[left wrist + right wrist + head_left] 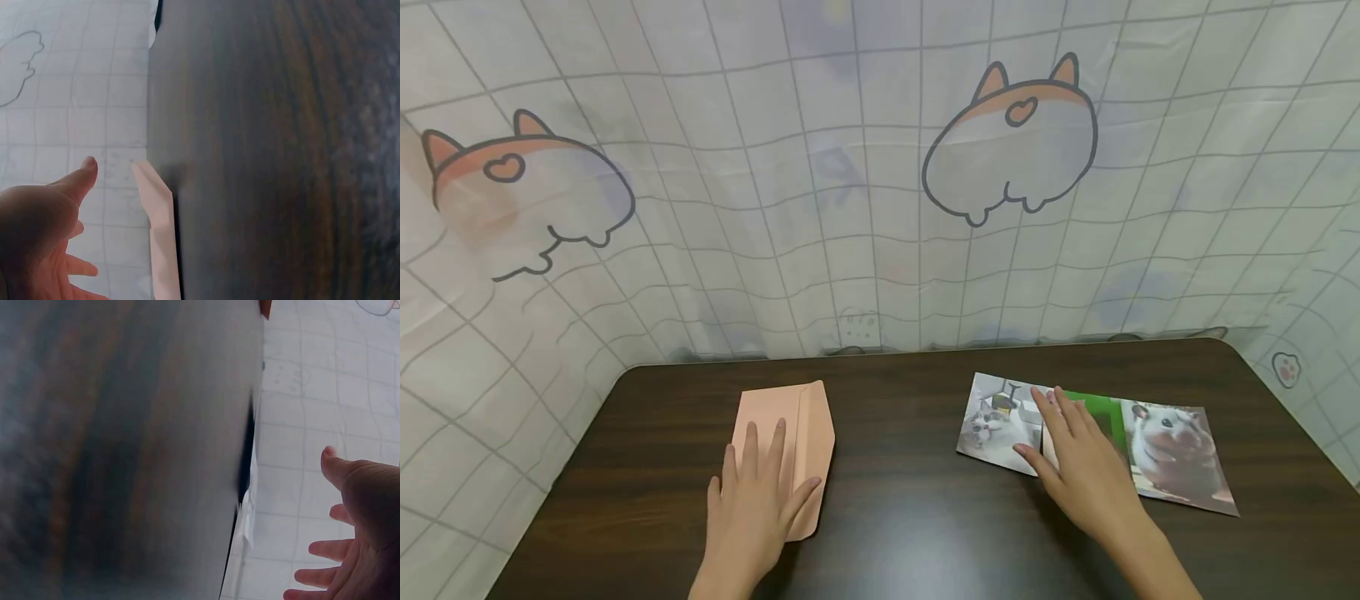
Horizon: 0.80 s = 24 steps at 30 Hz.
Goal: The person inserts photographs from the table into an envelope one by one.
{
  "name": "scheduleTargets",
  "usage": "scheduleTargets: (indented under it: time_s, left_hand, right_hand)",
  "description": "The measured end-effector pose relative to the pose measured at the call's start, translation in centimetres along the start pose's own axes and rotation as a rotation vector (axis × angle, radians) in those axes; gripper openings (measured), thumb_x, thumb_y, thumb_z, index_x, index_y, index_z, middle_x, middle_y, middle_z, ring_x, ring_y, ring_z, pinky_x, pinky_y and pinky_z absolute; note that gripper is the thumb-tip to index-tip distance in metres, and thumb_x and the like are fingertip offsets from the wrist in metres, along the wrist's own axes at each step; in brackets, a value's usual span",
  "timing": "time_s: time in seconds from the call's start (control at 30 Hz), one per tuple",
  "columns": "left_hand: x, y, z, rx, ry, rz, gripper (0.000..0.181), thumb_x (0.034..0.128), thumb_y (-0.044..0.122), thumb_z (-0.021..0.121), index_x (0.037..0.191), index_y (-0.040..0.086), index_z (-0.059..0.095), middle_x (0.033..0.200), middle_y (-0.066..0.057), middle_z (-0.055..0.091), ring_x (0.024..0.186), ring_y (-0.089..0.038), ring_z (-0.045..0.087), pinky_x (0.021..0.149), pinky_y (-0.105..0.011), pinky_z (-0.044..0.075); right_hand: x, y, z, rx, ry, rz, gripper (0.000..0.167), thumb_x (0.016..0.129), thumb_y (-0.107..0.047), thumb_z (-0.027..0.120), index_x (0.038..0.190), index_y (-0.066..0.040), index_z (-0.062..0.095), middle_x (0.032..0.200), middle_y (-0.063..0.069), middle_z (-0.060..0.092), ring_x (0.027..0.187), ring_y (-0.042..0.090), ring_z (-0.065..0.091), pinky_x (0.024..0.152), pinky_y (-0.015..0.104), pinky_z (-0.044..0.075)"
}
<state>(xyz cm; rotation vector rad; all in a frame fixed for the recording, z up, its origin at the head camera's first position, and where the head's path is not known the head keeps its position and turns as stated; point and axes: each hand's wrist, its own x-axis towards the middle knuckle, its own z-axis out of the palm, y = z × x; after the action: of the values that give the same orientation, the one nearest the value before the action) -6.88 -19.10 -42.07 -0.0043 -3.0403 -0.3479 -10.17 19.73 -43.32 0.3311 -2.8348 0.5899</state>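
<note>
A pink paper envelope [814, 429] lies on the left part of the table, its pointed flap toward the right. Over it my left hand [747, 508] is held with fingers spread. The left wrist view shows a gap between this hand [47, 231] and the envelope [164, 256]. On the right lie three picture cards side by side: a cat picture [988, 425], a green-edged one [1101, 408] and a hamster picture [1180, 458]. My right hand [1086, 475] is above them, fingers extended, hiding much of the middle card. Whether the cards are joined, I cannot tell.
The dark wood-grain table [895, 500] has rounded far corners. Behind it and at both sides hangs a white grid-patterned cloth [760, 208] with cartoon corgi prints, reaching down to the table's far edge.
</note>
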Motion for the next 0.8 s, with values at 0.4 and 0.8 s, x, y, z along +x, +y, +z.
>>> scheduleTargets:
  time_s: [0.4, 0.8]
  left_hand:
    - [0.3, -0.8, -0.3, -0.108, -0.046, -0.015, 0.084, 0.1043, 0.058, 0.056, 0.168, 0.012, 0.026, 0.165, -0.034, 0.028, 0.141, -0.062, 0.039, 0.097, -0.077, 0.044]
    - [0.7, -1.4, -0.3, -0.135, -0.081, -0.058, 0.089, 0.1001, 0.058, 0.064, 0.166, 0.009, 0.030, 0.161, -0.037, 0.031, 0.136, -0.061, 0.044, 0.095, -0.079, 0.043]
  right_hand:
    - [1.1, 0.5, -0.4, 0.061, -0.056, 0.017, 0.076, 0.103, -0.033, 0.069, 0.165, -0.007, 0.033, 0.161, 0.034, 0.037, 0.143, 0.058, 0.041, 0.098, 0.074, 0.046]
    - [2.4, 1.5, -0.5, 0.159, -0.047, -0.015, 0.072, 0.103, -0.025, 0.070, 0.160, 0.003, 0.037, 0.157, 0.036, 0.042, 0.141, 0.058, 0.043, 0.106, 0.073, 0.041]
